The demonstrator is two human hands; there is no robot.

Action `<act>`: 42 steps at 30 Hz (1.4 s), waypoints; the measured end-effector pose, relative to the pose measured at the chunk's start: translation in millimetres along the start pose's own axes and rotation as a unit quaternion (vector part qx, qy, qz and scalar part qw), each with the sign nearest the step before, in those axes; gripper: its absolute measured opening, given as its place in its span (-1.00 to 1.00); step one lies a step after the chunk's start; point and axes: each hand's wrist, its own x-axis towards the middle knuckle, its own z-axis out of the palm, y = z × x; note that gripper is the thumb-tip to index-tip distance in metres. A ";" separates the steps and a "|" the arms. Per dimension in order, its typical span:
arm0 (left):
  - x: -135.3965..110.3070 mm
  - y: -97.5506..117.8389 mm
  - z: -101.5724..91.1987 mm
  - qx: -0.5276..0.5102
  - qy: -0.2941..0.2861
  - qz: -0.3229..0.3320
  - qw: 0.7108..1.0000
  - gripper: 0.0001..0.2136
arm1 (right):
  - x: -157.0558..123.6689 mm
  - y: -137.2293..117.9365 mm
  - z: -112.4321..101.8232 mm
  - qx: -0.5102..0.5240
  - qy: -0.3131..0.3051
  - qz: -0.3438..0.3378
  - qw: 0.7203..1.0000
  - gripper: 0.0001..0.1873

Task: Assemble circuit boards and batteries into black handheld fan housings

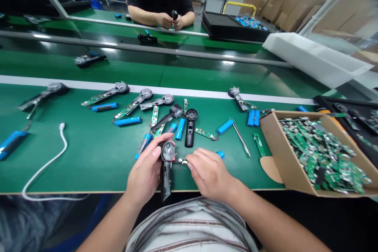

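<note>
Left hand [145,174] clamps fan housing [167,156]; right hand [209,174] pinches small metal part [182,161] just beside it.

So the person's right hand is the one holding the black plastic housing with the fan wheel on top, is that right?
Not quite: it is the left hand that holds the black plastic housing with the fan wheel on top, not the right. The head view shows this.
</note>
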 end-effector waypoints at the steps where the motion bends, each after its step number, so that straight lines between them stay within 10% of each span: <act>1: -0.1 1.2 0.9 -0.012 -0.001 -0.005 1.000 -0.61 | -0.5 0.2 0.4 -0.001 0.002 0.001 1.000 -0.64; 25: 0.8 1.0 1.4 -0.059 0.006 0.004 0.998 -0.65 | -1.9 -1.5 -0.3 0.012 -0.009 0.010 1.000 -0.71; 42: -6.6 -5.1 4.5 0.086 0.014 0.079 0.993 -0.65 | 0.4 -5.6 1.5 -0.034 -0.025 -0.011 0.999 -0.73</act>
